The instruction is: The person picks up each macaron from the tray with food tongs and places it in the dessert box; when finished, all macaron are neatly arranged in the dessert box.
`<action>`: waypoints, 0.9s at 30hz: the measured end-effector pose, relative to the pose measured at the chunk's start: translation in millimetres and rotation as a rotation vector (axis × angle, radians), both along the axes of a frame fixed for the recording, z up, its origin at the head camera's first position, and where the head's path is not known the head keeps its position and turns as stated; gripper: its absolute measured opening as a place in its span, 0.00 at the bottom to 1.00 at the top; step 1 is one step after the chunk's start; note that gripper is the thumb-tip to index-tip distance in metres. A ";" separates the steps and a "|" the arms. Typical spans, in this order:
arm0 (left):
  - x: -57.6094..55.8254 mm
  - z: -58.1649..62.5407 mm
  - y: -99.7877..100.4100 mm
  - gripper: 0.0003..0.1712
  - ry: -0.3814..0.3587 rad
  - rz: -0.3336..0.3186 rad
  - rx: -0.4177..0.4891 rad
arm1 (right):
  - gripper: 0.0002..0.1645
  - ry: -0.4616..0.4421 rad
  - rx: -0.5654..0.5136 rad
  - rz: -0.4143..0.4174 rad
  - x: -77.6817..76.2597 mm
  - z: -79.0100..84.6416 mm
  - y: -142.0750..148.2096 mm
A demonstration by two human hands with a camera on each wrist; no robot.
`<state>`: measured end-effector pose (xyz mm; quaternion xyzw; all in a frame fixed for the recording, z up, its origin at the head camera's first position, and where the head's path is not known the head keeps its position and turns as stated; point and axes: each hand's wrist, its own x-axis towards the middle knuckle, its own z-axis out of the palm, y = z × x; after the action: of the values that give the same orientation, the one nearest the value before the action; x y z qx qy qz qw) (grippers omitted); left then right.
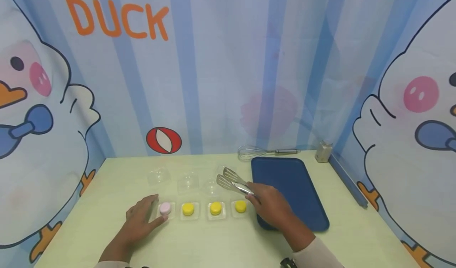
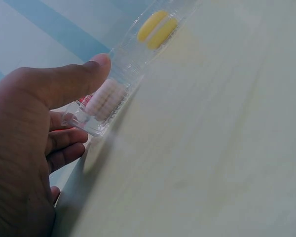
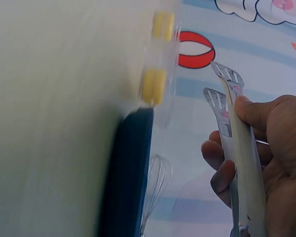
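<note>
My left hand [image 1: 140,219] rests at the left end of a row of opened clear plastic boxes. Its thumb and fingers lie loosely at the sides of the box [image 2: 79,118] holding a pink macaron [image 1: 165,208]. To the right, three yellow macarons [image 1: 188,209] sit in boxes of their own, with clear lids [image 1: 188,183] spread behind. In my right hand [image 1: 272,204] is a pair of metal tongs [image 3: 244,163], gripped between thumb and fingers. The slotted tips stand apart with nothing between them, above the rightmost boxes.
A dark blue tray [image 1: 285,177] lies on the right of the table [image 1: 199,244], partly under my right forearm. Behind it are a whisk [image 1: 256,152] and a small clear jar [image 1: 323,152]. A blue bar [image 1: 348,181] runs along the right edge. Printed curtains enclose the table.
</note>
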<state>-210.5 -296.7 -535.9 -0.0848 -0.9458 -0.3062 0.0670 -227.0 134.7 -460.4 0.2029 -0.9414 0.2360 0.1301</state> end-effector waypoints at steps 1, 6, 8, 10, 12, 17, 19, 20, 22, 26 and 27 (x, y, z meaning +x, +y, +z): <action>-0.4 -0.4 0.1 0.49 -0.007 -0.001 0.003 | 0.25 -0.003 0.001 -0.012 0.4 -1.1 5.4; -0.8 -0.6 1.7 0.50 -0.034 0.000 0.017 | 0.26 -0.021 0.015 -0.066 1.5 -7.7 31.4; -0.3 0.8 2.3 0.50 -0.030 0.002 0.016 | 0.26 -0.017 0.019 -0.083 1.6 -9.3 40.7; 0.0 1.9 2.7 0.49 -0.022 0.005 0.008 | 0.27 -0.008 0.021 -0.108 1.7 -10.2 49.4; 0.1 2.9 2.7 0.49 -0.016 0.006 0.004 | 0.28 0.014 0.016 -0.130 1.7 -11.3 58.0; -0.3 3.8 2.5 0.49 -0.029 0.012 -0.004 | 0.28 0.062 -0.006 -0.178 1.6 -13.0 78.7; -0.4 3.9 2.5 0.50 -0.038 0.016 -0.009 | 0.28 0.069 -0.010 -0.199 1.2 -13.0 86.0; -0.4 3.9 2.5 0.50 -0.043 0.019 -0.009 | 0.28 0.070 -0.012 -0.211 1.1 -13.0 89.4; -0.8 3.4 2.1 0.50 -0.050 0.023 -0.009 | 0.28 0.067 -0.017 -0.235 1.1 -13.0 96.0; -0.9 2.6 1.2 0.50 -0.040 0.022 -0.004 | 0.27 0.072 -0.025 -0.294 1.2 -14.3 108.7; -0.9 2.4 1.0 0.50 -0.034 0.019 -0.005 | 0.27 0.076 -0.027 -0.311 1.1 -14.6 111.9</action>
<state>-211.4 -295.7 -533.5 -0.0707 -0.9483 -0.3047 0.0536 -225.9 246.6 -475.0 0.0617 -0.9525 0.2180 0.2034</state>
